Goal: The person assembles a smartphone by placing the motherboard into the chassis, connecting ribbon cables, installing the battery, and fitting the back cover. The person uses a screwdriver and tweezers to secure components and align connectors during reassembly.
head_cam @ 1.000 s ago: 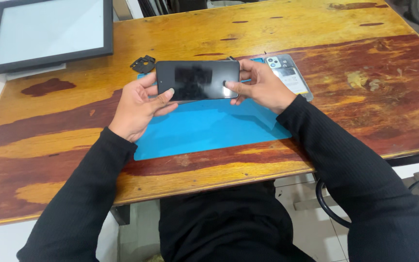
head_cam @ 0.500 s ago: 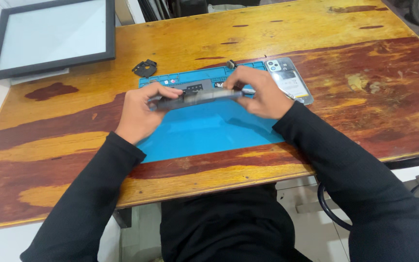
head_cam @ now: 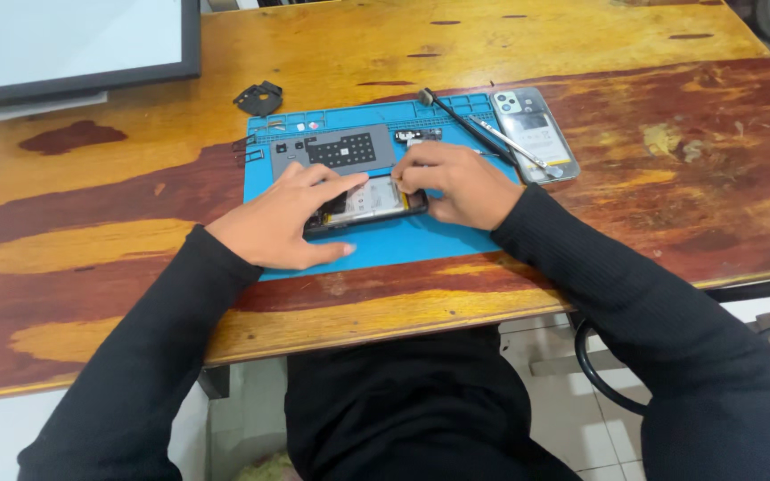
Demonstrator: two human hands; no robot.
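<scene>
An opened phone point(head_cam: 369, 201), its inner parts facing up, lies flat on the blue work mat point(head_cam: 385, 245) near the middle of the wooden bench point(head_cam: 634, 160). Both hands rest on it. The left hand point(head_cam: 282, 218) lies spread over the phone's left end, palm down, fingers point(head_cam: 336, 183) stretched out across its top edge and the thumb flat on the mat below it. The right hand point(head_cam: 456, 183) covers the phone's right end, its fingertips point(head_cam: 403, 178) bent down onto the upper right part of the open body. The two hands sit close together, fingertips almost meeting over the phone; whether the right hand pinches any small part cannot be told.

Just behind the phone, touching or nearly touching the left fingers, a grey perforated pad point(head_cam: 336, 150) lies on the mat's upper zone. To the right of the mat, a clear phone back cover point(head_cam: 534, 134) rests on the bench, with a thin metal tool point(head_cam: 510, 142) lying across it and a dark slender tool point(head_cam: 461, 120) beside. A small black part point(head_cam: 260, 98) sits on the wood beyond the mat's upper left corner. A framed flat screen point(head_cam: 73, 44) lies at the bench's far left corner.
</scene>
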